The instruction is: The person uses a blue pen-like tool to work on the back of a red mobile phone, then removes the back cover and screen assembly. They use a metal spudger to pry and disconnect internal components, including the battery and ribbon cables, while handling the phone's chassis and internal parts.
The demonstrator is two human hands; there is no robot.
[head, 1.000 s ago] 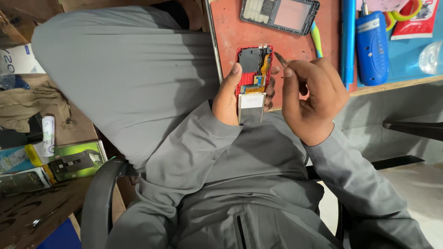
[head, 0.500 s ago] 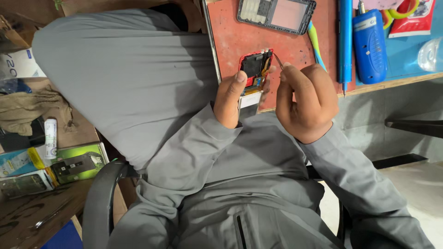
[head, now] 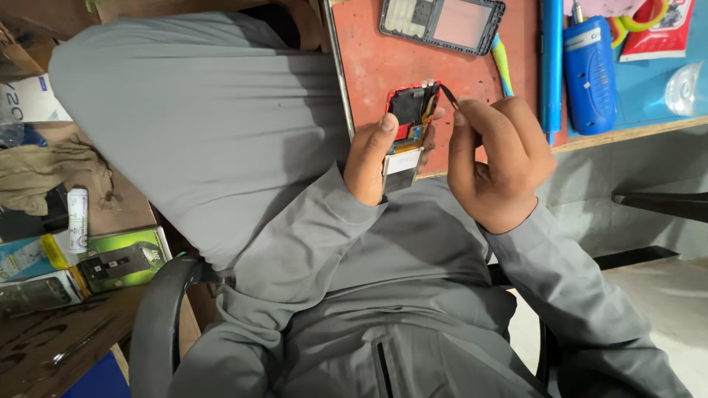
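Observation:
My left hand [head: 369,158] grips an opened phone [head: 410,118] with a red frame, its back cover off and its inner parts and a white battery label showing. The thumb lies along the phone's left edge. My right hand [head: 494,162] is to the right of it, fingers curled around a thin dark tool [head: 448,93]. The tool's tip touches the phone's upper right corner. Both hands hover over the near edge of a red work mat [head: 369,66], above my grey-clothed lap.
A loose phone frame with a screen [head: 442,22] lies at the back of the mat. To the right are a long blue tool [head: 549,66] and a blue handheld device [head: 590,74]. Boxes [head: 118,262] sit at the left, beside a black chair arm [head: 158,324].
Both hands and the phone have risen slightly toward the mat. My right hand has closed in, bringing the tool tip to the phone's upper right corner.

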